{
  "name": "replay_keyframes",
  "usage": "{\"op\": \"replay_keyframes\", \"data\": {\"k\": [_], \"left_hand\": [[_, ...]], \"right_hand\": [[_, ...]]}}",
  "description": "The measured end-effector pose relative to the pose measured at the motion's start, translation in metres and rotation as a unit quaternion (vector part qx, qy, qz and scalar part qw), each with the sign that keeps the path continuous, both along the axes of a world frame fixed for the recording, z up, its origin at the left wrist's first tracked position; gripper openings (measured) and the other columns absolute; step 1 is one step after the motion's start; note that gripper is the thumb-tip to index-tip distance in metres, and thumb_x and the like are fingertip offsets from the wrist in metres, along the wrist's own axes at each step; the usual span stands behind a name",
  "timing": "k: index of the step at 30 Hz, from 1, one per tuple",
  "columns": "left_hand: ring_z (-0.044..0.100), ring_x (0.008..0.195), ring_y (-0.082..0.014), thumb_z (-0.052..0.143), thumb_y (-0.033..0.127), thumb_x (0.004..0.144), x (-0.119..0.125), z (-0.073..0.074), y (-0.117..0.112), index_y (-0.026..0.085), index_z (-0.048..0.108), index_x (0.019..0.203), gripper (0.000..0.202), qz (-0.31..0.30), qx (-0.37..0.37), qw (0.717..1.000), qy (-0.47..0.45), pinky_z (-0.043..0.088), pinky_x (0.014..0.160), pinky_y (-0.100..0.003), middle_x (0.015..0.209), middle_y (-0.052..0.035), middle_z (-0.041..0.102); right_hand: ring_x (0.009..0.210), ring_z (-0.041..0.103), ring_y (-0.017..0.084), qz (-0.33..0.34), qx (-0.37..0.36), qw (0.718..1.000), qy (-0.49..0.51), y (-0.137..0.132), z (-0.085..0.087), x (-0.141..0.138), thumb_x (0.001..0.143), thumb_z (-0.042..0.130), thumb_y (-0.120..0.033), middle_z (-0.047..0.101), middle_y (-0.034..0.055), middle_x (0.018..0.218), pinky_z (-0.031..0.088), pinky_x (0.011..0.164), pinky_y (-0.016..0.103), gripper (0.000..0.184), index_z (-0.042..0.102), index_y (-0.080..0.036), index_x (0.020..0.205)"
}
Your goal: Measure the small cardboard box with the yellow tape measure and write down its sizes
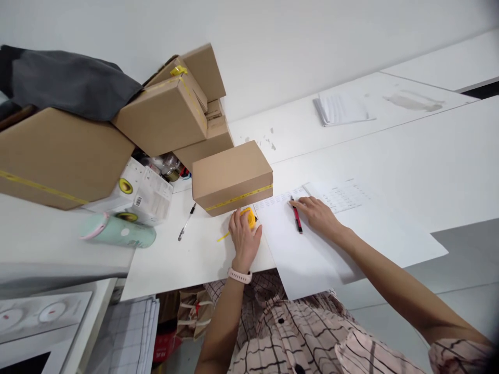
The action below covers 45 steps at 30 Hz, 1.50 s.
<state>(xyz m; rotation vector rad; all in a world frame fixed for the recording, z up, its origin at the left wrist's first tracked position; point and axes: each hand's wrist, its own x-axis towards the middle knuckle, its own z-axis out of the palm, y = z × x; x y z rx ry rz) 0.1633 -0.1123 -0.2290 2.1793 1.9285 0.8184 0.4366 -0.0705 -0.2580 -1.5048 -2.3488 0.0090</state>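
Observation:
My left hand [245,239] curves over a yellow tape measure [251,218] on the white table, thumb on one side and fingers on the other. A short strip of its yellow blade sticks out to the left. Just beyond it stands a closed cardboard box [234,179] with yellow tape along its lower side. My right hand [319,215] rests on large white paper sheets [312,265] printed with tables. Its fingers are stretched out, the fingertips touching the upper end of a red and black pen [297,218] lying on the paper.
A silver and black pen [187,222] lies left of the box. Further left are a mint-green bottle [120,232], a white avocado-print carton [144,195] and stacked cardboard boxes [163,117] with a dark grey cloth [74,80] on top. Stacked papers [343,109] lie at the back.

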Motion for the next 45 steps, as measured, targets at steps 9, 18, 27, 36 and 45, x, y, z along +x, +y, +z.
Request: {"op": "replay_keyframes", "data": {"k": [9, 18, 27, 36, 45], "left_hand": [[0.061, 0.113, -0.0252, 0.076, 0.024, 0.077, -0.018, 0.019, -0.010, 0.023, 0.058, 0.124, 0.050, -0.112, -0.098, 0.971, -0.189, 0.048, 0.102, -0.042, 0.122, -0.0082, 0.066], [0.065, 0.109, -0.0240, 0.075, 0.034, 0.078, -0.043, 0.047, -0.035, 0.022, 0.062, 0.119, 0.045, -0.189, -0.215, 0.894, -0.345, 0.050, 0.099, -0.037, 0.120, -0.0070, 0.068], [0.062, 0.073, -0.0127, 0.081, 0.041, 0.070, -0.147, 0.108, 0.054, 0.022, 0.061, 0.116, 0.054, -0.004, 0.038, 0.833, -0.552, 0.048, 0.062, -0.022, 0.093, -0.0015, 0.067], [0.070, 0.081, -0.0193, 0.080, 0.043, 0.077, -0.171, 0.119, 0.124, 0.019, 0.056, 0.106, 0.044, 0.113, 0.011, 0.715, -0.689, 0.058, 0.079, -0.039, 0.088, -0.0029, 0.069], [0.072, 0.084, -0.0211, 0.075, 0.044, 0.082, -0.161, 0.104, 0.135, 0.024, 0.051, 0.111, 0.043, 0.134, 0.019, 0.692, -0.709, 0.060, 0.082, -0.040, 0.097, -0.0034, 0.065]], "right_hand": [[0.085, 0.066, 0.024, 0.004, -0.232, 0.894, 0.383, -0.032, 0.037, -0.071, 0.096, 0.047, -0.039, 0.073, 0.0106, 0.102, 0.052, 0.078, 0.040, 0.037, 0.072, -0.021, 0.116], [0.075, 0.062, 0.017, 0.026, -0.457, 0.682, 0.570, -0.042, 0.058, -0.093, 0.074, 0.072, -0.065, 0.071, 0.0064, 0.082, 0.052, 0.074, 0.034, 0.049, 0.074, -0.018, 0.089], [0.057, 0.046, 0.011, -0.028, -0.207, 0.689, 0.694, 0.086, 0.117, -0.050, 0.066, 0.084, -0.044, 0.056, -0.0004, 0.064, 0.040, 0.053, 0.027, 0.033, 0.063, -0.020, 0.074], [0.059, 0.047, 0.010, -0.148, -0.180, 0.705, 0.670, 0.158, 0.120, -0.097, 0.069, 0.074, -0.020, 0.054, -0.0015, 0.062, 0.038, 0.054, 0.024, 0.021, 0.054, -0.018, 0.065], [0.076, 0.057, 0.016, -0.188, -0.218, 0.752, 0.593, 0.157, 0.102, -0.107, 0.071, 0.073, -0.041, 0.065, 0.0027, 0.084, 0.042, 0.062, 0.026, 0.028, 0.059, -0.019, 0.078]]}}
